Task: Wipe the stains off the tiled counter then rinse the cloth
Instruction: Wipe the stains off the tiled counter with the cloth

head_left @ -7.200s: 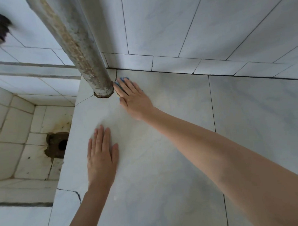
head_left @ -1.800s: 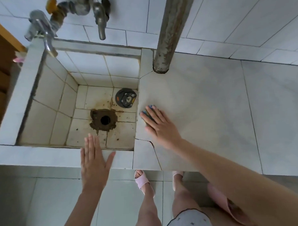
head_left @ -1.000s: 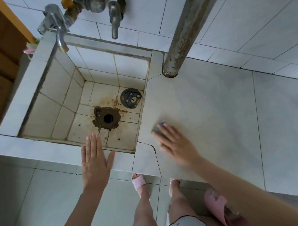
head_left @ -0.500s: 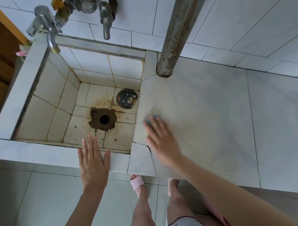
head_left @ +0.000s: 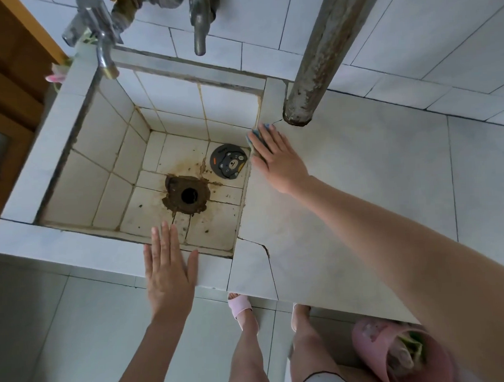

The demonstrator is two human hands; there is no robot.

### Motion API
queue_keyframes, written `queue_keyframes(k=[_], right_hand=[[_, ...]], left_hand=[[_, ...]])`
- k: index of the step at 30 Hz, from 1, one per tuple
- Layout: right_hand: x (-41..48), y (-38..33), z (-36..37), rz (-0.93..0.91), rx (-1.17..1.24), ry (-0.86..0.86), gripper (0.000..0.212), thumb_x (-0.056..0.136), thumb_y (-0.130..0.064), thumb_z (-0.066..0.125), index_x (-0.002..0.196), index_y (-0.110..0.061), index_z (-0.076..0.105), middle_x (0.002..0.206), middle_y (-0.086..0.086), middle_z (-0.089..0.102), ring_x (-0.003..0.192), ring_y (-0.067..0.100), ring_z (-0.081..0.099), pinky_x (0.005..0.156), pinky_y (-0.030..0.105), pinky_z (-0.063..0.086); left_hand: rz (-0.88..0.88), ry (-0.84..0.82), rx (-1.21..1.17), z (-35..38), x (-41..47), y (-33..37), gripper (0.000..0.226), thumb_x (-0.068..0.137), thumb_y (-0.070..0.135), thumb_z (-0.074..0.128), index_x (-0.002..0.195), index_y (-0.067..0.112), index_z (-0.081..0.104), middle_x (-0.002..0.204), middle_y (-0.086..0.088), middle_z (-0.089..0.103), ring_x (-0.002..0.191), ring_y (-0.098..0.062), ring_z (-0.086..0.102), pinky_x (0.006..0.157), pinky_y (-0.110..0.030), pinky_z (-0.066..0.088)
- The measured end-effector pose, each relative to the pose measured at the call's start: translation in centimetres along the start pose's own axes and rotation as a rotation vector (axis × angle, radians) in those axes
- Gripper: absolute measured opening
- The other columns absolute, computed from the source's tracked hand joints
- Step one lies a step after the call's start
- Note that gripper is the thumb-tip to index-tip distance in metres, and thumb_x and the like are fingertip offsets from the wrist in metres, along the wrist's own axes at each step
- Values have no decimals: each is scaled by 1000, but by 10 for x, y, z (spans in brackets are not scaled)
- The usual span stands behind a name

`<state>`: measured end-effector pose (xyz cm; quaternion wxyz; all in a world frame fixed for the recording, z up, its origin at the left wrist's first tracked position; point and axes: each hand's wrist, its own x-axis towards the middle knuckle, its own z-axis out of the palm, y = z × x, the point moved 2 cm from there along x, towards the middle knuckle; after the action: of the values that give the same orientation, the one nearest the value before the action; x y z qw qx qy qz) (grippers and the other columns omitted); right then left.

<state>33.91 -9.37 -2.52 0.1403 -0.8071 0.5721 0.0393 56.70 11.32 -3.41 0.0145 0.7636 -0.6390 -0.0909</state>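
I am pressing the blue cloth (head_left: 251,139) flat under my right hand (head_left: 281,160), fingers straight over it. It is now lying at the left edge of the bench (head_left: 360,186), beside the sink (head_left: 98,134) and just short of the pipe (head_left: 319,49); half a second ago I was rubbing nearer the front crack. My left hand (head_left: 168,275) is staying flat and spread over the sink's front rim, holding nothing.
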Motion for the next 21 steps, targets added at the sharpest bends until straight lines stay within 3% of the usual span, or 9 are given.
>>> queue_keyframes(k=[6,10,12,21], right_hand=[[39,-3,-6,97,10,17,58,101,-42,11,148,-19,-12,156,8,-19,143,24,-19,118,39,-8],[69,6,-9,170,-34,38,59,98,-40,4,149,-14,-8,155,12,-18,143,29,-18,118,42,-6],[72,7,-10,183,-32,50,56,101,-35,9,149,-12,-10,156,13,-16,143,29,-16,118,41,-7],[-19,-12,4,-38,109,49,49,103,-26,11,150,-22,-1,158,5,-8,144,22,-13,119,37,-2]], left_hand=[[-8,15,-15,0,0,1,67,97,48,13,146,3,18,154,-11,19,144,-22,9,119,-32,-1],[-8,18,-9,0,0,1,67,98,49,11,146,3,17,154,-10,19,144,-21,9,119,-31,-2],[-10,22,-2,0,0,1,67,98,48,10,146,3,17,154,-10,19,144,-21,8,119,-31,-2],[-7,-11,-6,0,-1,0,67,98,49,10,147,4,15,155,-9,15,145,-20,6,119,-33,-2]])
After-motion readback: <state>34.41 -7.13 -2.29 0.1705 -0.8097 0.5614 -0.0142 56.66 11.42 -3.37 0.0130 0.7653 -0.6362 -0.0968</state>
